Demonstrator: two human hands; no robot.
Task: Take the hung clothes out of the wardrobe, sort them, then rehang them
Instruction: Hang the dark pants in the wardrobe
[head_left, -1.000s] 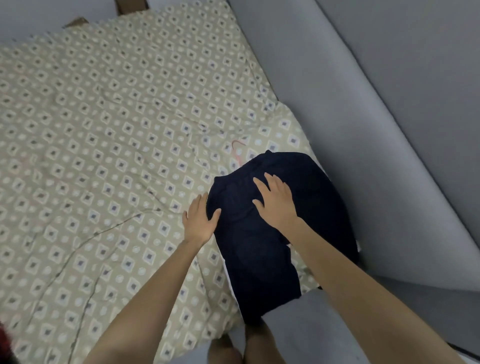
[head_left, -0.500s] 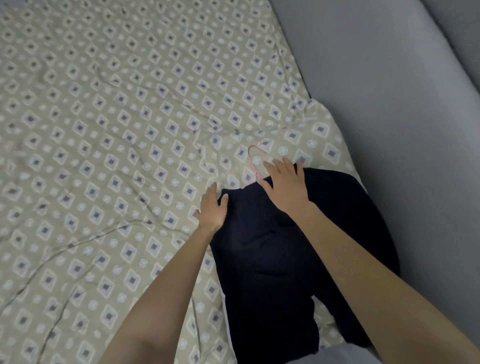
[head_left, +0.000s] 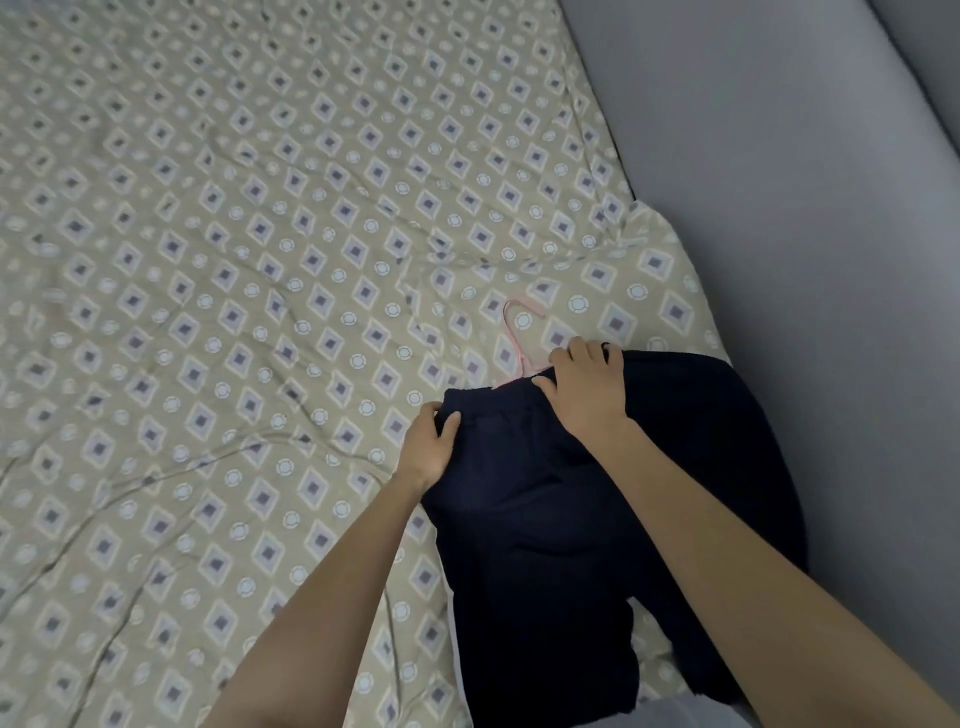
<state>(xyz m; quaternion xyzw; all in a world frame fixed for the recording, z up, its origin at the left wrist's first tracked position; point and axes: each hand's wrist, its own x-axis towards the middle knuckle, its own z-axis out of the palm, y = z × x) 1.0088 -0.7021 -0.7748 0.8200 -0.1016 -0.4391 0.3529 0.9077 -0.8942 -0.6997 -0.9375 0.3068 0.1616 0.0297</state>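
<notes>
A pair of dark navy shorts (head_left: 561, 519) lies on the patterned beige bedsheet (head_left: 234, 286) near the bed's right front corner. A pink hanger (head_left: 519, 338) pokes out from under the waistband, its hook lying flat on the sheet. My left hand (head_left: 428, 449) pinches the left end of the waistband. My right hand (head_left: 587, 389) rests on the top edge of the waistband, fingers curled over it just right of the hanger's neck. Most of the hanger is hidden under the cloth.
A grey padded wall or panel (head_left: 805, 208) runs along the right side of the bed. The sheet stretches wide to the left and far side, creased in places.
Both hands slid up from the middle of the shorts to the waistband. The pink hanger hook has come into fuller view above it. The camera has moved closer.
</notes>
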